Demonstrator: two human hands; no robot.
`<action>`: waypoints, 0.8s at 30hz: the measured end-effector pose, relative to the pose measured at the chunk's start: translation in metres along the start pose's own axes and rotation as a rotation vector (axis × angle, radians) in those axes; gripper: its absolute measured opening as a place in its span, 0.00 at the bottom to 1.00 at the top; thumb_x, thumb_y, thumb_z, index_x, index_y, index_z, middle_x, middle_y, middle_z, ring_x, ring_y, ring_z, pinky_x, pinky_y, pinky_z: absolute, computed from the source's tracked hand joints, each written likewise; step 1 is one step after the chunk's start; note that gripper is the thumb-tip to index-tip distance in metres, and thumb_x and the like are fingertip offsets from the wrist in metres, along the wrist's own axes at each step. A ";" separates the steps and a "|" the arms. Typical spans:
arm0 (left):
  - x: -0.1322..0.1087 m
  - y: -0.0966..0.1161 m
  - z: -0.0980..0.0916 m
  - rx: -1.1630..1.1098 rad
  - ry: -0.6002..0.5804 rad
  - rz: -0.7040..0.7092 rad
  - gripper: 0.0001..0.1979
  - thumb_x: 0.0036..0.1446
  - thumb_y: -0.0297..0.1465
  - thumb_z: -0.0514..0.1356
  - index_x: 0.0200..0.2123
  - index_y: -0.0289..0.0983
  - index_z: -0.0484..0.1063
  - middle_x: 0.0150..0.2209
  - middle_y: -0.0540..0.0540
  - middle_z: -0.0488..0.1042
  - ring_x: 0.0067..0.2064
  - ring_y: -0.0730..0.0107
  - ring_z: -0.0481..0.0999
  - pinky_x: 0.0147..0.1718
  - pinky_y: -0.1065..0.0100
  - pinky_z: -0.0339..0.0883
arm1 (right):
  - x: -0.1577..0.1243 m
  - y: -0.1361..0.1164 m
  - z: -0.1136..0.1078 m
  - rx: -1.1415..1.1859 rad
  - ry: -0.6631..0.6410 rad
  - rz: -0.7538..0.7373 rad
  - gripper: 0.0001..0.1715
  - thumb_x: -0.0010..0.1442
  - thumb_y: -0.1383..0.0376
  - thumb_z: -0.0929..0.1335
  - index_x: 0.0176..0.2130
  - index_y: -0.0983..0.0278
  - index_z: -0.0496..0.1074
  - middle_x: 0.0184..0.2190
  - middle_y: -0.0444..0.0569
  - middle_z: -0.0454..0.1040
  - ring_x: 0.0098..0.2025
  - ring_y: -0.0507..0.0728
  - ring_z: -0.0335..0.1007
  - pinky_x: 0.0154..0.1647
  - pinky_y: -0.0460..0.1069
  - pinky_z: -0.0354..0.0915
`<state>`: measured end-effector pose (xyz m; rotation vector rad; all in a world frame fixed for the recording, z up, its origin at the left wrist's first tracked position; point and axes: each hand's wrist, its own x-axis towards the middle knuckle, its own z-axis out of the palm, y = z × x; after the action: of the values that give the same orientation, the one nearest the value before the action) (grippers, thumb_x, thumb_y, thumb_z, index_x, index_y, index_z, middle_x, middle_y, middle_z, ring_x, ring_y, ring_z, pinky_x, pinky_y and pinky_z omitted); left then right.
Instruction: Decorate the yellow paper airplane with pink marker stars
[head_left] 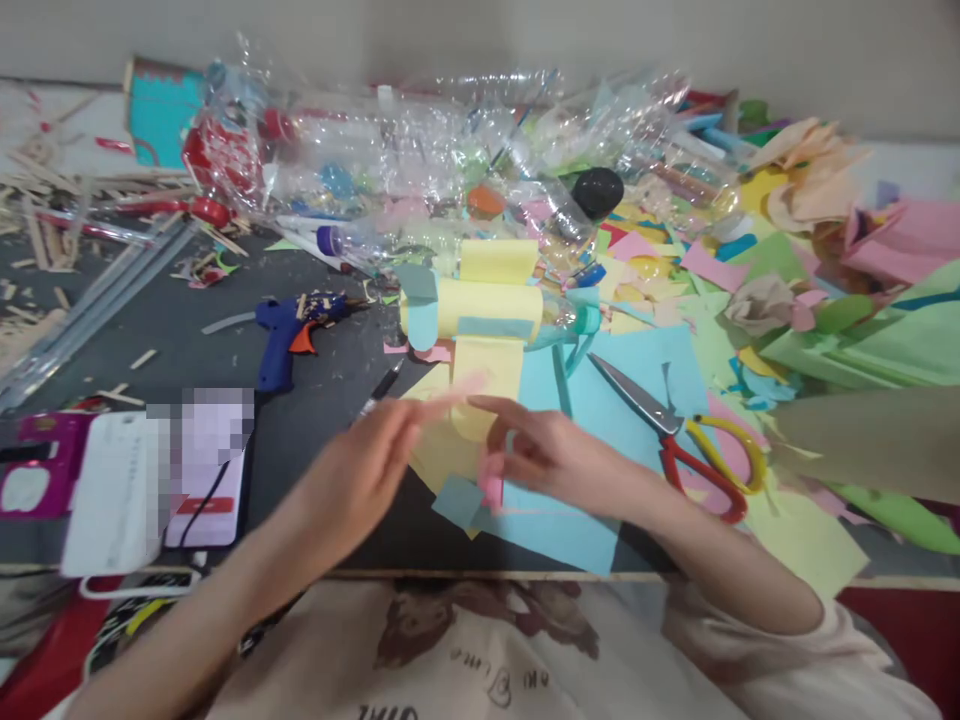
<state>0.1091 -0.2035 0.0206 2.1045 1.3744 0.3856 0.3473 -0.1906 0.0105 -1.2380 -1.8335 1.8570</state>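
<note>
"Where are your fingers?"

"My left hand (367, 465) reaches inward, its fingertips too blurred for me to tell whether they hold anything. My right hand (559, 460) has its index finger stretched out and the others curled beside a pink strip (491, 487); I can't tell if they grip it."

"And the paper-wrapped bottle (487, 303)?"

"On its side just beyond my fingertips, cap to the right, a pale yellow flap (501, 358) running towards me."

"How would you work here?"

"Lightly, I'd say: paper this thin wants fingertips only, edges uncreased, wrists clear of the scissors (636, 396) and glue gun (279, 335)."
</note>
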 end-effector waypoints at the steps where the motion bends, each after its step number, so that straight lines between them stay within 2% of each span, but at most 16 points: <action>1: -0.001 0.004 0.013 -0.056 -0.061 0.078 0.11 0.67 0.29 0.44 0.38 0.39 0.66 0.32 0.48 0.77 0.31 0.70 0.78 0.29 0.72 0.68 | 0.001 0.006 0.011 0.152 -0.068 0.017 0.34 0.65 0.50 0.65 0.61 0.69 0.65 0.24 0.45 0.74 0.23 0.52 0.67 0.24 0.47 0.62; 3: -0.003 0.011 0.033 -0.125 -0.137 0.137 0.12 0.67 0.26 0.44 0.38 0.38 0.66 0.31 0.48 0.77 0.31 0.70 0.78 0.30 0.72 0.70 | 0.003 0.020 0.028 0.428 -0.051 -0.026 0.39 0.64 0.45 0.64 0.61 0.69 0.64 0.23 0.42 0.70 0.21 0.50 0.63 0.19 0.45 0.59; 5: -0.004 0.014 0.045 -0.185 -0.186 0.167 0.14 0.68 0.25 0.44 0.47 0.39 0.67 0.35 0.47 0.79 0.35 0.69 0.81 0.33 0.71 0.72 | 0.002 0.034 0.037 0.579 0.011 -0.008 0.38 0.66 0.44 0.60 0.61 0.70 0.65 0.20 0.40 0.68 0.16 0.48 0.57 0.16 0.44 0.54; 8: -0.005 0.015 0.054 -0.188 -0.198 0.202 0.16 0.68 0.25 0.45 0.53 0.40 0.66 0.33 0.49 0.80 0.32 0.70 0.81 0.29 0.73 0.70 | 0.001 0.044 0.039 0.654 0.052 -0.023 0.28 0.65 0.52 0.63 0.54 0.69 0.73 0.19 0.40 0.69 0.15 0.47 0.56 0.15 0.43 0.52; 11: -0.005 0.012 0.050 -0.149 -0.170 0.213 0.12 0.70 0.29 0.47 0.49 0.39 0.67 0.31 0.49 0.80 0.29 0.69 0.80 0.25 0.73 0.66 | 0.001 0.046 0.034 0.673 0.087 -0.103 0.22 0.61 0.54 0.67 0.47 0.66 0.78 0.20 0.42 0.73 0.15 0.47 0.59 0.16 0.44 0.56; 14: -0.003 -0.005 0.037 -0.027 -0.049 0.120 0.11 0.70 0.33 0.46 0.41 0.39 0.67 0.31 0.48 0.79 0.29 0.69 0.78 0.26 0.71 0.66 | 0.002 0.046 0.027 0.718 0.253 -0.173 0.22 0.58 0.49 0.69 0.40 0.64 0.81 0.19 0.45 0.75 0.15 0.50 0.60 0.13 0.46 0.56; 18: 0.001 -0.049 0.013 0.249 0.237 -0.194 0.11 0.67 0.33 0.47 0.36 0.41 0.67 0.29 0.49 0.78 0.29 0.66 0.77 0.27 0.69 0.64 | 0.005 0.046 0.016 0.716 0.549 -0.184 0.20 0.54 0.49 0.70 0.33 0.62 0.80 0.15 0.44 0.73 0.12 0.51 0.59 0.12 0.47 0.56; 21: 0.003 -0.077 0.001 0.330 0.320 -0.308 0.10 0.65 0.34 0.51 0.36 0.41 0.71 0.31 0.48 0.81 0.30 0.63 0.78 0.27 0.67 0.63 | 0.007 0.047 0.013 0.719 0.594 -0.170 0.17 0.54 0.52 0.69 0.30 0.62 0.80 0.14 0.43 0.72 0.11 0.51 0.59 0.12 0.47 0.55; 24: 0.004 -0.088 -0.004 0.425 0.377 -0.299 0.11 0.64 0.36 0.55 0.37 0.42 0.77 0.34 0.46 0.82 0.37 0.56 0.80 0.33 0.62 0.68 | 0.010 0.050 0.013 0.758 0.556 -0.163 0.16 0.53 0.54 0.69 0.33 0.62 0.80 0.14 0.43 0.73 0.12 0.51 0.60 0.12 0.47 0.56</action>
<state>0.0445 -0.1727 -0.0311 2.1726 2.1174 0.4072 0.3505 -0.2013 -0.0407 -1.1027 -0.7942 1.6367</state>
